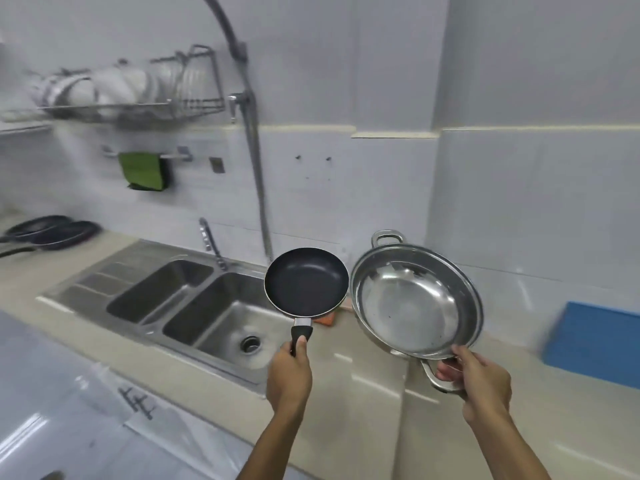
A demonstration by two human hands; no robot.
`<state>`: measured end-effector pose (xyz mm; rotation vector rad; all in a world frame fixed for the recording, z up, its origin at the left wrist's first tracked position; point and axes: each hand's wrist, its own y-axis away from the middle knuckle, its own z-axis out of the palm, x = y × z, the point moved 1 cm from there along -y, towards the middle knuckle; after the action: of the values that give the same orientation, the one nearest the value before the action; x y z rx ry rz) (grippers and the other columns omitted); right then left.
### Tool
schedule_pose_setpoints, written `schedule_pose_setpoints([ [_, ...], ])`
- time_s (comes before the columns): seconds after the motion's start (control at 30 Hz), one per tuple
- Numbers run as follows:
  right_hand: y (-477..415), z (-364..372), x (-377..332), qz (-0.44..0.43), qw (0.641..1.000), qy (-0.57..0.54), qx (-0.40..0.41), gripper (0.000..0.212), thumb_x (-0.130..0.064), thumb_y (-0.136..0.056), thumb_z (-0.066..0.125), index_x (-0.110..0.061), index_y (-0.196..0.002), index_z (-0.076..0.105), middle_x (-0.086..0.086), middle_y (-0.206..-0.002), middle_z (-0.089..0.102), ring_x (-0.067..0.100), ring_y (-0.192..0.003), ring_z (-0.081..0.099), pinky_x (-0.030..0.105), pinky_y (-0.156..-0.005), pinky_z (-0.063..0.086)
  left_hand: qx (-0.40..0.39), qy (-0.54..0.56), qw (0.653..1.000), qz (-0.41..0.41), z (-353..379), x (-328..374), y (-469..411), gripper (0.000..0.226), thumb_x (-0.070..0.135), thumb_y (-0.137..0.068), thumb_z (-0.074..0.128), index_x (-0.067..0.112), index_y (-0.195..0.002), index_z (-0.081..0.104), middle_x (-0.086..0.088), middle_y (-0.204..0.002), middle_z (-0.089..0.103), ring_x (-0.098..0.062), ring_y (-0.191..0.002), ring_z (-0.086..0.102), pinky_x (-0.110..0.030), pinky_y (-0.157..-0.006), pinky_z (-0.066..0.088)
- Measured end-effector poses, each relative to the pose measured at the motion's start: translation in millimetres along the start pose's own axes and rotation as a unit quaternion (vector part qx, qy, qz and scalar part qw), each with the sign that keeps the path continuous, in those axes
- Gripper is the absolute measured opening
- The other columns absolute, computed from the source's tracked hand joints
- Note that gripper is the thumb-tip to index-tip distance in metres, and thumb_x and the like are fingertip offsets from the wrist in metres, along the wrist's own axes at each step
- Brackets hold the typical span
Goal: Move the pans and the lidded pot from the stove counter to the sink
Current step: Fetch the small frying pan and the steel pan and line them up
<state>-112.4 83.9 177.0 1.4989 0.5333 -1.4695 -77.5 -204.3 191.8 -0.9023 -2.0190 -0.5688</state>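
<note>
My left hand (289, 372) grips the frypan (306, 281) handle, my right (479, 382) the steel pan (415, 299); I should lower both level into the sink (221, 306) ahead-left.

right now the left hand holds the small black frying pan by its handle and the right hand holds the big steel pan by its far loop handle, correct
Not quite. The head view shows the right hand gripping the wide, shiny steel two-handled pan by its near loop handle; the far loop sits free at the top. The rest stands: the left hand holds the small round black non-stick frying pan by its black handle.
</note>
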Motion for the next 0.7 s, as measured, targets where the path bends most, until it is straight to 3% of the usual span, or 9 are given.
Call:
schedule_pose_setpoints([
  [0.07,12,53,10,0.000,0.999,0.014,-0.034,0.011,-0.015,-0.080,0.076,-0.005,-0.084,0.077,0.017,-0.070,0.077,0.024,-0.050,0.074,0.042,-0.070,0.062,0.032,-0.004,0.999,-0.020,-31,-17,-28,0.042,0.048,-0.103,0.041,0.018,-0.107,0.070,-0.007,-0.096,0.072,-0.032,-0.092,0.065,-0.037,-0.075,0.047],
  [0.17,27,124,21,0.001,0.996,0.022,-0.084,0.006,-0.011,-0.084,0.074,-0.006,-0.087,0.075,0.006,-0.058,0.075,0.020,-0.044,0.071,0.027,-0.045,0.058,0.072,0.008,0.996,-0.051,-73,-39,-62,0.041,0.049,-0.103,0.041,0.021,-0.109,0.070,-0.006,-0.096,0.073,-0.031,-0.093,0.065,-0.039,-0.079,0.050],
  [0.23,35,171,26,0.004,0.992,0.035,-0.118,0.005,-0.010,-0.085,0.073,-0.005,-0.087,0.074,0.010,-0.060,0.075,0.021,-0.043,0.070,0.024,-0.037,0.053,0.101,0.024,0.992,-0.066,-98,-55,-84,0.042,0.049,-0.103,0.042,0.019,-0.106,0.071,-0.005,-0.095,0.073,-0.030,-0.091,0.066,-0.041,-0.079,0.052],
  [0.4,46,284,50,0.013,0.980,0.066,-0.186,0.010,-0.009,-0.084,0.072,0.001,-0.086,0.073,0.025,-0.073,0.074,0.025,-0.046,0.070,0.027,-0.040,0.054,0.153,0.047,0.980,-0.114,-149,-92,-147,0.042,0.048,-0.104,0.040,0.018,-0.101,0.069,-0.002,-0.092,0.072,-0.026,-0.088,0.065,-0.039,-0.075,0.051],
  [0.57,58,405,87,0.022,0.968,0.079,-0.237,0.009,-0.007,-0.088,0.070,0.000,-0.083,0.071,0.011,-0.055,0.072,0.020,-0.041,0.069,0.024,-0.036,0.053,0.195,0.054,0.969,-0.144,-198,-130,-231,0.041,0.047,-0.105,0.040,0.017,-0.106,0.068,-0.004,-0.096,0.071,-0.027,-0.092,0.066,-0.042,-0.083,0.055],
  [0.7,70,507,116,0.039,0.961,0.087,-0.259,0.012,-0.007,-0.087,0.072,0.004,-0.081,0.070,0.010,-0.052,0.071,0.018,-0.041,0.068,0.022,-0.035,0.050,0.222,0.059,0.957,-0.178,-242,-159,-304,0.041,0.045,-0.105,0.041,0.015,-0.109,0.068,-0.002,-0.093,0.070,-0.024,-0.089,0.066,-0.042,-0.083,0.057],
])
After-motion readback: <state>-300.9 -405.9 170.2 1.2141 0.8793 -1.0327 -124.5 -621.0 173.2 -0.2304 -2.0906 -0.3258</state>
